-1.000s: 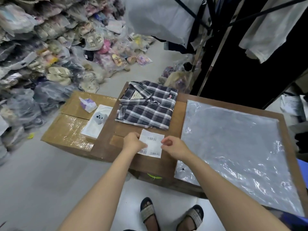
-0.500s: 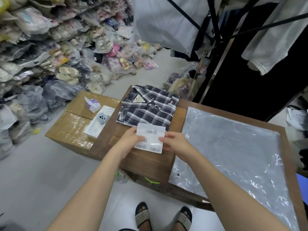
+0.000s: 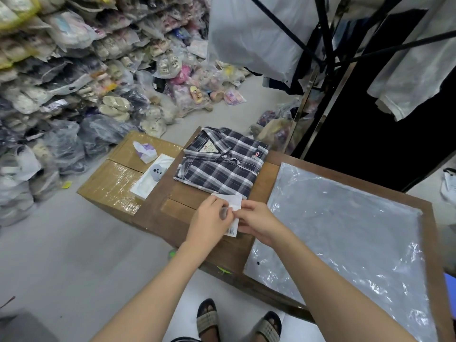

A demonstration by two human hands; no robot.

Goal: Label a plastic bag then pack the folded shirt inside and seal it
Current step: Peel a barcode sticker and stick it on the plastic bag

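A white barcode label sheet (image 3: 234, 213) is pinched between my left hand (image 3: 212, 218) and my right hand (image 3: 256, 220), just above the wooden table (image 3: 187, 206) at its near left part. Fingers of both hands meet at the sheet's upper edge and cover most of it. Behind the hands lies the folded dark plaid shirt (image 3: 222, 164), collar away from me. The clear plastic bag (image 3: 345, 225) lies flat over the right half of the table, apart from both hands.
A taped cardboard box (image 3: 111, 183) stands left of the table, bearing a white tray (image 3: 148, 183) with a small grey object and a crumpled wrapper (image 3: 145, 151). Bagged goods pile up at the left. Garments hang on a rack at the back right. My sandalled feet are below.
The label sheet has been lifted off the table and turned edge-up between both hands, whose fingers have closed together at its top. The view has tilted a little.
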